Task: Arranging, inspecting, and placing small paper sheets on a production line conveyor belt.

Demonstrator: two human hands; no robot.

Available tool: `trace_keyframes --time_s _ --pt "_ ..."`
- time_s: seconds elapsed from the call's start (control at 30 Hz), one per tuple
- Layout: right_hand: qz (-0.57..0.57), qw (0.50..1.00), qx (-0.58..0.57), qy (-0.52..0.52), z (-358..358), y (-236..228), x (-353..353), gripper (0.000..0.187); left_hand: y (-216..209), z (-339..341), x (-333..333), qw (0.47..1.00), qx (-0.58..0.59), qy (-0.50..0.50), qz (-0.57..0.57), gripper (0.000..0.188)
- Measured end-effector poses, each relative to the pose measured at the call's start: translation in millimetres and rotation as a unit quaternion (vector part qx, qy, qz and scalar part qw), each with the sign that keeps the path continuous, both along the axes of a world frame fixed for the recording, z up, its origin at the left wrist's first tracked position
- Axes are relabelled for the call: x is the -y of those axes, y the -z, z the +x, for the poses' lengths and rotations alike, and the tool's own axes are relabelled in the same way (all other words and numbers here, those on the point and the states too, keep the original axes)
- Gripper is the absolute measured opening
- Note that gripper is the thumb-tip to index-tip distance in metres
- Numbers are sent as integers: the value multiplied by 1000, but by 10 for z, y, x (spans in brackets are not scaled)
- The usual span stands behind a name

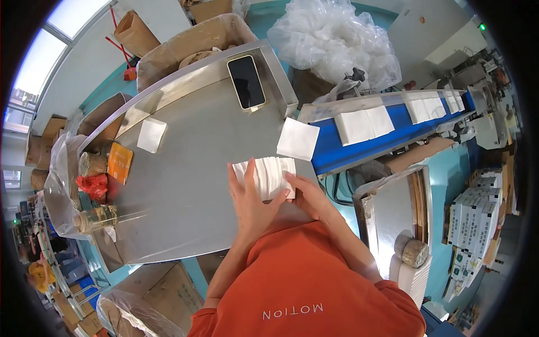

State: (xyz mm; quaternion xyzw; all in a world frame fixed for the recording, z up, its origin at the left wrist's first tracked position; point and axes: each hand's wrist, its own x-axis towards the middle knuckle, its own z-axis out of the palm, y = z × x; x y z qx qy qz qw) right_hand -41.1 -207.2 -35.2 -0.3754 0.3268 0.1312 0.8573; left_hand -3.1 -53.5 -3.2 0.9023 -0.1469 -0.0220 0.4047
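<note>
A stack of white folded paper napkins (270, 175) stands on edge at the near right of the steel table (185, 185), close to my body. My left hand (250, 203) grips its left end, fingers over the far side and thumb along the near side. My right hand (307, 196) closes round the right end. Just beyond the stack, a square white napkin pile (298, 139) lies where the table meets a blue conveyor belt (332, 147). More white napkin stacks (365, 124) rest along the belt. One white napkin square (151, 135) lies apart at the table's left.
A phone (246, 82) lies near the table's raised far edge. At the left edge are an orange packet (119, 163), a red plastic bag (94, 186) and tape rolls (92, 164). Clear plastic film (337, 42) is heaped behind the belt. A metal tray (390, 216) stands at right.
</note>
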Motion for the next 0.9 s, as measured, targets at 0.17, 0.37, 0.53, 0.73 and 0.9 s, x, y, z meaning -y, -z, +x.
trace_keyframes --time_s 0.17,0.37,0.53,0.73,0.9 --pt "-209 952 28 -221 149 -105 -8 50 103 31 -124 1000 -5 -15 -11 89" --pt "-323 938 130 -7 262 262 -100 47 59 182 -374 999 15 -37 -6 83" --pt "-102 988 -20 111 15 246 277 26 -43 167 -376 998 -30 -46 -6 82" --pt "-74 975 72 198 39 146 562 40 -114 85 -171 998 -60 30 14 82" --pt "-509 850 129 -29 -98 67 91 52 -105 40 148 981 -150 47 -112 92"
